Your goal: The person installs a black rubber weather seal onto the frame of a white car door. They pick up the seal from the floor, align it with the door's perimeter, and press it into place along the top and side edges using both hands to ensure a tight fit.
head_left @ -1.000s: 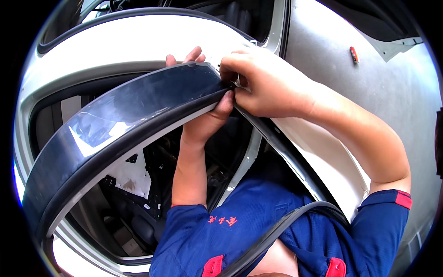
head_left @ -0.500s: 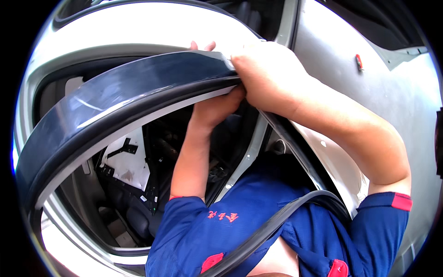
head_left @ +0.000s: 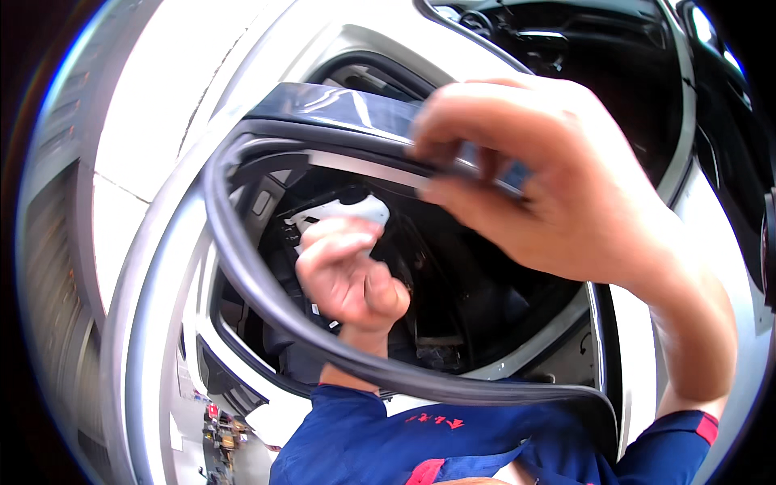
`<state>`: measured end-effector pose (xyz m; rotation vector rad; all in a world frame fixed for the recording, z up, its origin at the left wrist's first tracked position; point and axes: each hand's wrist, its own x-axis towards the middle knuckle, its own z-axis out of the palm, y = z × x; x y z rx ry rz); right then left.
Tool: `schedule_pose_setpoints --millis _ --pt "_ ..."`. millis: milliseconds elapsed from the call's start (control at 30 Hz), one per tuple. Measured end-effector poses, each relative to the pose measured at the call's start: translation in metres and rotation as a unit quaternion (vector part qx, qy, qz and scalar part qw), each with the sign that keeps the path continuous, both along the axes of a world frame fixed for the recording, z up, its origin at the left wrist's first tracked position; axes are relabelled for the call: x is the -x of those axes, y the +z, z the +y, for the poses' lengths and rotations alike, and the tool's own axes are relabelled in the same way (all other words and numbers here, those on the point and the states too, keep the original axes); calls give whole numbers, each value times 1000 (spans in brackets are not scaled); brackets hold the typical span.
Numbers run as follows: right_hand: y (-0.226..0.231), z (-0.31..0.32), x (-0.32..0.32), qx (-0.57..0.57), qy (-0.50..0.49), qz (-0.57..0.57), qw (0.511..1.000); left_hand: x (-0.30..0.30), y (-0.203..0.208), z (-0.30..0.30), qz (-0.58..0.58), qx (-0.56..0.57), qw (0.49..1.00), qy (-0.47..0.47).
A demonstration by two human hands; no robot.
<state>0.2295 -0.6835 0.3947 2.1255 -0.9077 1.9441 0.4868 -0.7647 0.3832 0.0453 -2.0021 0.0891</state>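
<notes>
A long black rubber seal runs along the top edge of the car's door frame, which has a glossy dark blue outer face. At the left the seal bends away and hangs in a wide loop across the opening, in front of my body. My right hand curls round the frame's upper edge, fingers above and thumb below, with the seal passing between them; its fingertips are slightly blurred. Behind the loop, in the door opening, my left hand is raised with its fingers loosely bent and apart, holding nothing.
Inside the dark cabin lies a white panel with black parts. Another white car's body and open windscreen area with a steering wheel are beyond. A rack of small coloured items stands at lower left.
My view has swung left. My left hand has come away from the frame and down behind the seal. The seal now hangs in a big loop over the opening; my right hand stays at the frame.
</notes>
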Motion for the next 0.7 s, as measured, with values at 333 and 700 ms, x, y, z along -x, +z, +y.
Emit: schedule_pose_setpoints --millis 333,700 --pt "76 -70 -32 -126 95 -66 985 2 81 75 -192 239 901 306" --pt "70 -82 -41 36 125 -18 991 31 89 57 46 343 874 342"
